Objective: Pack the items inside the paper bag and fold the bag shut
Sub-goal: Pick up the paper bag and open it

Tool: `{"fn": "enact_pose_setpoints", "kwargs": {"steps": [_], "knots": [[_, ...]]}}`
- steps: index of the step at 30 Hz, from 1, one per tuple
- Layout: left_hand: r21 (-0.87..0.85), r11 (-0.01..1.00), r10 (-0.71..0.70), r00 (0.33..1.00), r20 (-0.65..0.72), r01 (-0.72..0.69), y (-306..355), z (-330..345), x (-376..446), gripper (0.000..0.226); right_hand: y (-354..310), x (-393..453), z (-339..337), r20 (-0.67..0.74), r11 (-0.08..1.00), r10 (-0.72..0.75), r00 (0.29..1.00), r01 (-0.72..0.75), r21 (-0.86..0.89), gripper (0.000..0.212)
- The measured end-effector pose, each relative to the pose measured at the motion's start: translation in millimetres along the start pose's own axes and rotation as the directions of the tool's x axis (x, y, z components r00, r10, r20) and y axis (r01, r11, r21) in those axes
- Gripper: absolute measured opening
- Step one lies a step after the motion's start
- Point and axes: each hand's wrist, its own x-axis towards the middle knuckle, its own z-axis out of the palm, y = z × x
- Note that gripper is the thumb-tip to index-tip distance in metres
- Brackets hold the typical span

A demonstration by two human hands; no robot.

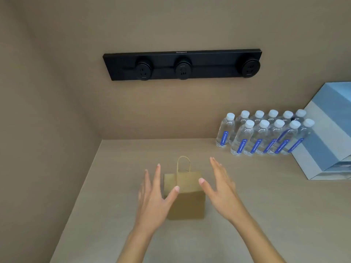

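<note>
A small brown paper bag (187, 196) stands upright on the beige counter (266, 205), its top folded over and one twisted paper handle sticking up behind the fold. My left hand (154, 198) hovers at the bag's left side, fingers spread, thumb tip just over the fold. On the bag's right side my right hand (221, 185) is held the same way, fingers apart and thumb near the top edge. Neither hand holds anything. The bag's contents are hidden.
Several clear water bottles (266, 133) with white caps and blue labels stand in rows at the back right. A blue and grey box (328, 133) lies beside them at the right edge. A black socket strip (182, 65) is on the back wall. A side wall closes the left.
</note>
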Motion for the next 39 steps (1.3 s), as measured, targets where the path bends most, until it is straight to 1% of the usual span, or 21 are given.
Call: {"fn": "enact_pose_setpoints", "kwargs": {"steps": [1, 3, 5, 6, 8, 9, 11, 13, 15, 17, 20, 24, 27, 29, 32, 34, 36, 39], "knots": [[-0.050, 0.999, -0.020, 0.999, 0.027, 0.021, -1.9, 1.6, 1.4, 0.088, 0.2, 1.8, 2.1, -0.006, 0.996, 0.031, 1.000, -0.030, 0.079, 0.076], [-0.129, 0.987, -0.080, 0.993, 0.092, 0.091, -3.7, 8.1, 6.0, 0.092, 1.7, 8.3, 6.4, 0.041, 0.960, 0.141, 0.989, -0.147, 0.237, 0.071], [-0.265, 0.948, -0.146, 0.980, 0.134, 0.177, -4.8, 14.0, 8.3, 0.092, 1.6, 15.8, 12.2, 0.101, 0.892, 0.246, 0.964, -0.266, 0.365, 0.059], [-0.319, 0.926, -0.164, 0.976, 0.146, 0.203, -3.5, 15.8, 9.6, 0.089, 0.7, 18.4, 14.4, 0.140, 0.858, 0.291, 0.946, -0.323, 0.399, 0.053], [-0.404, 0.889, -0.166, 0.973, 0.158, 0.217, -4.8, 18.7, 13.1, 0.078, 1.7, 21.4, 18.8, 0.207, 0.780, 0.334, 0.920, -0.393, 0.487, 0.043], [-0.425, 0.880, -0.164, 0.975, 0.148, 0.213, -6.1, 20.4, 14.4, 0.072, 3.0, 20.5, 21.4, 0.221, 0.752, 0.334, 0.916, -0.400, 0.523, 0.038], [-0.438, 0.875, -0.173, 0.979, 0.112, 0.205, -6.3, 20.1, 14.8, 0.060, 4.6, 17.8, 25.1, 0.205, 0.712, 0.337, 0.919, -0.391, 0.584, 0.027], [-0.455, 0.869, -0.180, 0.981, 0.069, 0.191, -4.8, 19.0, 14.1, 0.052, 5.5, 16.0, 26.3, 0.188, 0.627, 0.343, 0.920, -0.373, 0.684, 0.024], [-0.447, 0.876, -0.182, 0.982, 0.040, 0.181, -4.1, 18.2, 14.1, 0.052, 6.3, 14.4, 24.0, 0.204, 0.530, 0.341, 0.918, -0.367, 0.764, 0.027], [-0.431, 0.887, -0.171, 0.985, 0.020, 0.163, -5.7, 19.5, 14.0, 0.056, 7.9, 12.3, 21.8, 0.207, 0.490, 0.332, 0.920, -0.356, 0.796, 0.028], [-0.385, 0.913, -0.156, 0.988, -0.024, 0.134, -3.7, 22.2, 11.5, 0.052, 7.7, 7.2, 19.6, 0.177, 0.484, 0.296, 0.938, -0.307, 0.819, 0.025], [-0.365, 0.927, -0.131, 0.984, -0.119, 0.079, 1.5, 22.1, 10.3, 0.048, 6.0, -2.4, 13.5, 0.163, 0.468, 0.157, 0.974, -0.219, 0.856, 0.012], [-0.316, 0.948, -0.092, 0.976, -0.197, 0.025, 4.8, 19.7, 10.2, 0.050, 5.0, -9.2, 8.8, 0.213, 0.509, 0.067, 0.975, -0.217, 0.833, 0.026], [-0.321, 0.947, -0.066, 0.974, -0.215, -0.007, 8.2, 17.2, 7.8, 0.050, 2.1, -13.8, 7.2, 0.278, 0.541, 0.022, 0.960, -0.245, 0.805, 0.030], [-0.296, 0.955, -0.041, 0.981, -0.187, -0.017, 12.5, 19.7, 0.7, 0.040, -3.9, -19.8, 9.7, 0.337, 0.620, -0.019, 0.941, -0.253, 0.743, 0.023], [-0.278, 0.960, -0.053, 0.986, -0.158, 0.007, 16.4, 23.1, -6.8, 0.030, -7.7, -22.5, 14.7, 0.347, 0.620, -0.019, 0.938, -0.260, 0.740, 0.017], [-0.345, 0.937, -0.088, 0.992, -0.085, 0.054, 22.4, 22.0, -14.5, 0.018, -12.5, -25.1, 19.8, 0.363, 0.617, -0.030, 0.931, -0.269, 0.740, 0.016], [-0.445, 0.890, -0.098, 0.995, 0.031, 0.101, 30.1, 13.6, -20.8, 0.003, -16.3, -27.9, 26.0, 0.368, 0.610, -0.024, 0.930, -0.277, 0.742, 0.024]]}}
